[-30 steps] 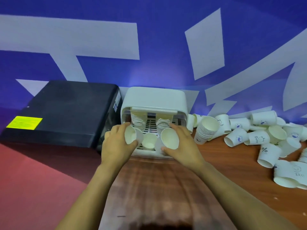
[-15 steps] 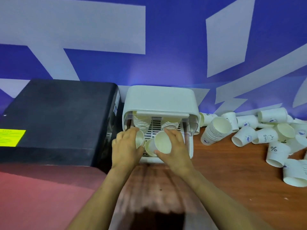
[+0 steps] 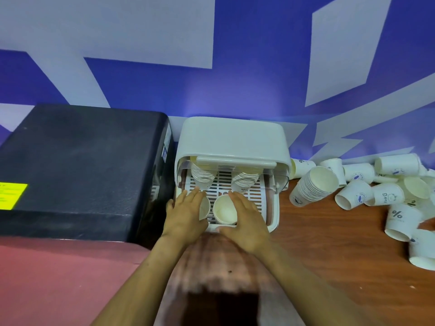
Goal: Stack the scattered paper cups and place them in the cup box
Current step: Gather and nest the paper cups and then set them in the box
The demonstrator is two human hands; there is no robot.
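The white cup box stands open at the front, against the wall. Two stacks of paper cups lie at the back of its slotted tray. My left hand is inside the front left of the box, closed around a paper cup lying on its side. My right hand grips another paper cup at the front middle, fingers above it and thumb below, its mouth facing me. A lying stack of cups and several loose cups are scattered on the right.
A black machine stands directly left of the box, touching it. The wooden table runs to the right; a pink surface lies front left. The blue and white wall is close behind.
Both hands have pushed their cups deeper into the box and lower onto the tray. The view has shifted closer.
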